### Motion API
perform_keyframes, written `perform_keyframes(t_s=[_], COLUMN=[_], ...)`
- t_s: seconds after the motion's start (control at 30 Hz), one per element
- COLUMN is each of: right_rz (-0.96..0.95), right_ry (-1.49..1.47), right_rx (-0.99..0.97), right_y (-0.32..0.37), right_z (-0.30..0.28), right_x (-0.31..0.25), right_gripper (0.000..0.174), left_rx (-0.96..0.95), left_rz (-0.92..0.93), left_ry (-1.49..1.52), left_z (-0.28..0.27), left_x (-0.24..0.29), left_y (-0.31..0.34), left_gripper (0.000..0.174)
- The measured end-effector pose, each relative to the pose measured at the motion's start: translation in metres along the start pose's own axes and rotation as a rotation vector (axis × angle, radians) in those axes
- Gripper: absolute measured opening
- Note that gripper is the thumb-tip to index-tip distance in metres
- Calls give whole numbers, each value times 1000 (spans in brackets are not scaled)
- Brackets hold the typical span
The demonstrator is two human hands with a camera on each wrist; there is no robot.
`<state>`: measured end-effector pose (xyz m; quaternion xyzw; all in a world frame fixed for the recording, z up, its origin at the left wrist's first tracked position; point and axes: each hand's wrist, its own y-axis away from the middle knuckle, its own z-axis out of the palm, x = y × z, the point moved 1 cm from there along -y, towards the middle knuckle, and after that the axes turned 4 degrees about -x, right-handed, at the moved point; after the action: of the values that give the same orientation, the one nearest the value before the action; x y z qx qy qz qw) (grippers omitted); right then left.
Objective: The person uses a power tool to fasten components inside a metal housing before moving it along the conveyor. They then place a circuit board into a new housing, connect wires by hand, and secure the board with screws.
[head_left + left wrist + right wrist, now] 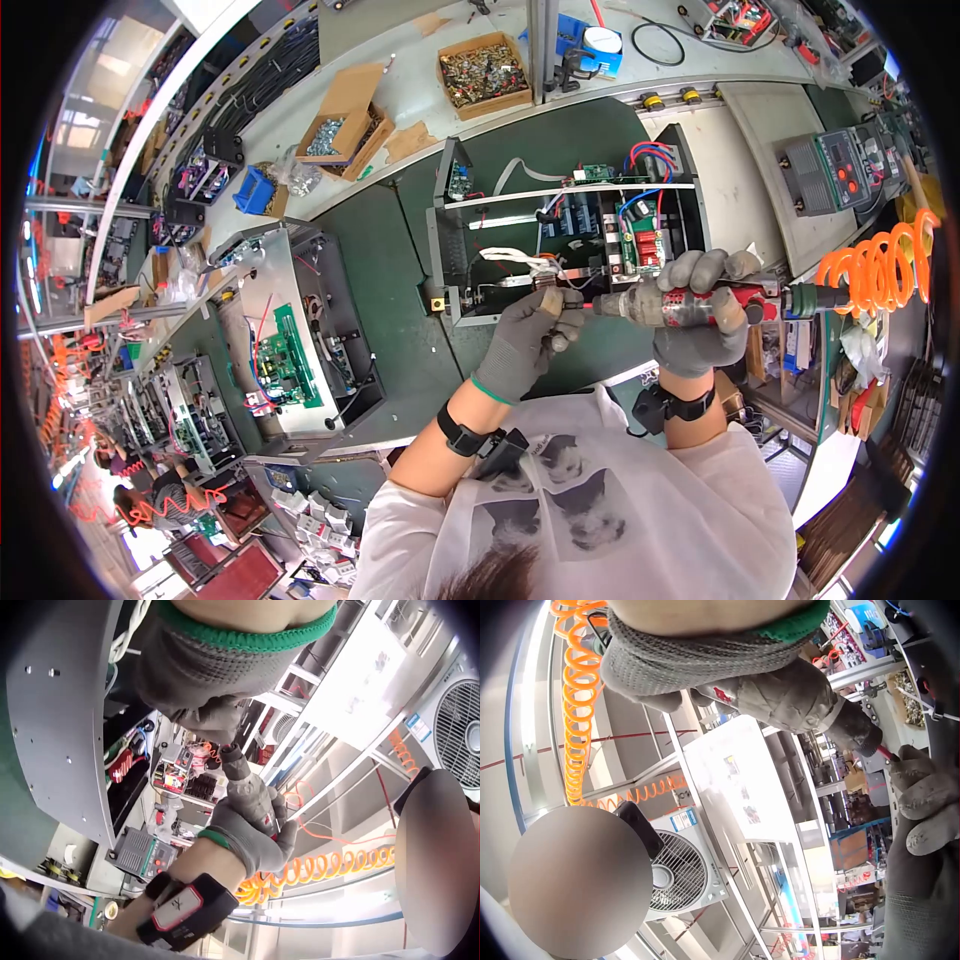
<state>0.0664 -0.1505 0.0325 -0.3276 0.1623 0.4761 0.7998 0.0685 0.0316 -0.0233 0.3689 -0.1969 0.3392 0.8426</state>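
Note:
The gloved right hand (705, 318) grips a red and grey air screwdriver (650, 306) held level, its nose pointing left. An orange coiled hose (880, 262) joins its rear end. At the nose, the gloved left hand (530, 335) has its fingertips curled by the thin red bit (886, 753); whether they pinch the bit or a small part on it is hidden. Both hands are at the front edge of an open metal chassis (478, 318) with green boards, a red component (650, 247) and white wires (512, 256). In the left wrist view the driver (249, 793) points at the left fingers.
A second open chassis (300, 330) stands left on the green bench mat (400, 350). Behind are a box of small screws (484, 74), another parts box (335, 135) and a blue bin (253, 190). A grey control unit (826, 172) sits at the right.

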Motion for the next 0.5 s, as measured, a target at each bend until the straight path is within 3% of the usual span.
perform_keyframes(t_s=[0.07,0.1,0.17,0.2,0.27,0.3,0.37,0.4,0.47,0.5], right_rz=[-41,-59,-71,-86,-138,-167,-191,-204,-233,-238], right_ry=[2,18,37,45,199,203,215,216,239,244], right_rx=[-10,12,105,114,97,108,143,168,229,265], right_y=[4,5,9,8,4,7,9,10,13,15], right_z=[8,7,-3,-3,-2,6,5,3,1,-2], right_x=[-2,0,0,-2,-7,-16,-16,-15,-20,-22], right_gripper=[29,29,30,30,25,28,28,29,29,28], left_rx=[-73,-77,105,224,396,371,450,433,473,577], left_rz=[-134,-140,172,593,706,718,791,796,695,791], left_ry=[297,286,-519,-936,-1501,-1496,-2036,-2041,-2414,-2522], left_z=[0,-7,-28,-32,-22,-13,-10,-14,-22,-19], left_x=[7,10,18,18,39,43,43,39,26,27], left_y=[5,1,-13,-30,-48,-54,-82,-96,-123,-127], left_gripper=[35,35,35,35,43,43,48,48,33,14])
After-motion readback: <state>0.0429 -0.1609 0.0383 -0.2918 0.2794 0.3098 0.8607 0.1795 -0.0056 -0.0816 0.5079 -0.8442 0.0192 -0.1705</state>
